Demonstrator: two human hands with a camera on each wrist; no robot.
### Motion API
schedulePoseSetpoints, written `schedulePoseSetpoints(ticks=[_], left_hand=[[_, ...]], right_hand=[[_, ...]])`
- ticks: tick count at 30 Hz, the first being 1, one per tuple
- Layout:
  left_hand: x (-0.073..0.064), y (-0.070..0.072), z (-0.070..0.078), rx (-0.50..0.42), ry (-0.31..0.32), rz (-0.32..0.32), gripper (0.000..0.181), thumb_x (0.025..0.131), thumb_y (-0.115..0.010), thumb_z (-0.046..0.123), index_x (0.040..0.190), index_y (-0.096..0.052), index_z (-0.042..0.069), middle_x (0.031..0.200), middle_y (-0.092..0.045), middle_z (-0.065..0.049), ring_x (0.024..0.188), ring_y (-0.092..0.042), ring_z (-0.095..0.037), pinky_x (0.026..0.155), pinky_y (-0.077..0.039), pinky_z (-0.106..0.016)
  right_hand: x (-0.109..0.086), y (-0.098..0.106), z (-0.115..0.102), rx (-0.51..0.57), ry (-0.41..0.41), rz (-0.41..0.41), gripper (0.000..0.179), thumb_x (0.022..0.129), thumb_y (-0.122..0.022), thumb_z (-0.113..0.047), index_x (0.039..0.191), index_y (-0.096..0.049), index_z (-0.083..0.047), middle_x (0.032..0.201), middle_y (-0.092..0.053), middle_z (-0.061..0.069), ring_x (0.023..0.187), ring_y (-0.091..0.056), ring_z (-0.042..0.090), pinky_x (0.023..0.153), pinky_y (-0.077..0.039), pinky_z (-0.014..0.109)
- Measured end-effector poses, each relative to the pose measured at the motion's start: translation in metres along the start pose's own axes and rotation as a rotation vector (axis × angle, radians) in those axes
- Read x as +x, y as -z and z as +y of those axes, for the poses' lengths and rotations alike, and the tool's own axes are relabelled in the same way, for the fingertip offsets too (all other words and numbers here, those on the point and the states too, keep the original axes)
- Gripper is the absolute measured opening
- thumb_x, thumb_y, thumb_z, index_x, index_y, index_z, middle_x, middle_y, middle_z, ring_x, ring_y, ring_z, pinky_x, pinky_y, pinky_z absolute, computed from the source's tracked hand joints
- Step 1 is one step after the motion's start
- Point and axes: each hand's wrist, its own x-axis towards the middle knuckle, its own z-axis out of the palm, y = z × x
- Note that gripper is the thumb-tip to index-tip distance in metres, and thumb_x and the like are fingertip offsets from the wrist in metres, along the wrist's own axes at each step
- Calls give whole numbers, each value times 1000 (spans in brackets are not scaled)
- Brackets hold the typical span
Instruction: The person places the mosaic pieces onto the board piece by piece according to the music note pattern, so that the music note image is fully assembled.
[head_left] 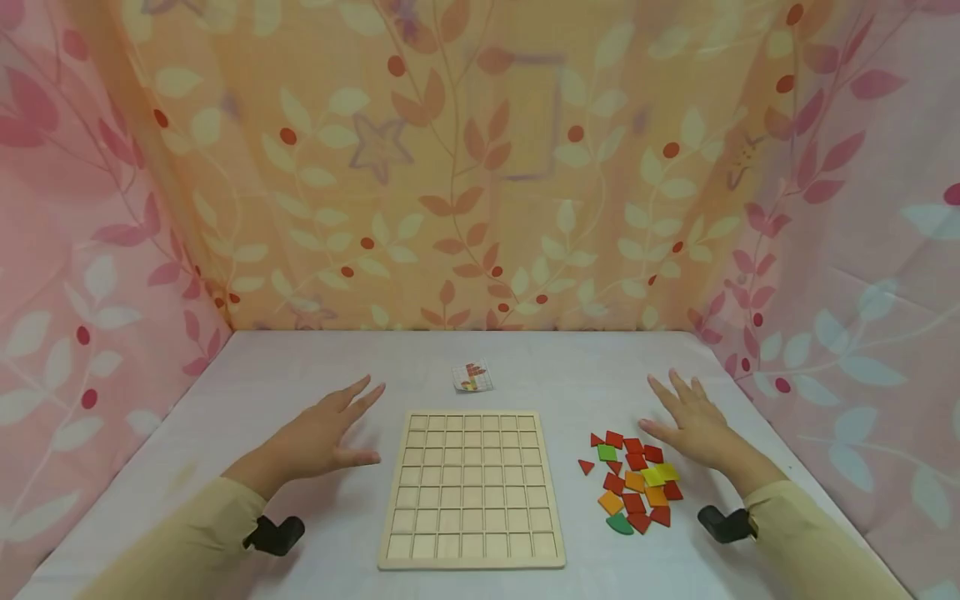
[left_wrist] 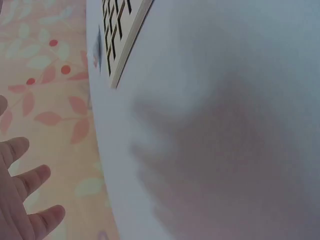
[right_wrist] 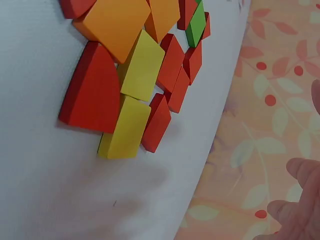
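My left hand [head_left: 318, 436] hovers over the table to the left of a wooden grid board [head_left: 472, 487], its fingers spread and holding nothing. On the other side, my right hand [head_left: 692, 425] is held above the table with fingers spread, just beyond a loose group of coloured blocks. Those are mostly red blocks [head_left: 633, 503], with orange blocks [head_left: 611, 502], yellow blocks [right_wrist: 131, 127], a light green block [head_left: 607, 452] and a dark green rounded block [head_left: 620, 523]. The board's square cells hold no blocks. In the left wrist view, the left fingers [left_wrist: 37, 180] stand apart from the board.
A small pattern card [head_left: 472, 376] lies behind the board, printed with a coloured figure on a grid. The white table [head_left: 300, 550] is enclosed by a patterned curtain [head_left: 465, 167] at the back and sides. Black wrist devices [head_left: 276, 535] sit on both sleeves.
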Motion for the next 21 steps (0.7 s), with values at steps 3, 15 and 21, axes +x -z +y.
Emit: schedulePoseSetpoints(ticks=[3,15,21], left_hand=[[0,-7,6,-64,-9,-13,94,73,-62,62,147,-14,31,151,-17,-7,133,-25,-35,99,-27,-56],[-5,-38,17,-358,-74,-159,89,74,-69,50,146,-21,27,144,-30,-1,98,-51,-17,80,-44,-33],[-4,-51,15,-380,-188,-248,86,73,-69,51,144,-30,21,144,-29,-3,91,-47,-11,72,-41,-22]], right_hand=[[2,-3,0,48,8,-20,92,78,-54,-63,147,-18,-15,148,-5,27,130,5,52,87,-6,75],[11,-17,8,115,5,-140,60,83,-64,-40,133,-47,-12,135,-38,25,123,-27,47,90,-30,66],[15,-21,12,122,-27,-208,48,82,-65,-34,126,-55,-16,128,-47,22,118,-35,45,88,-36,62]])
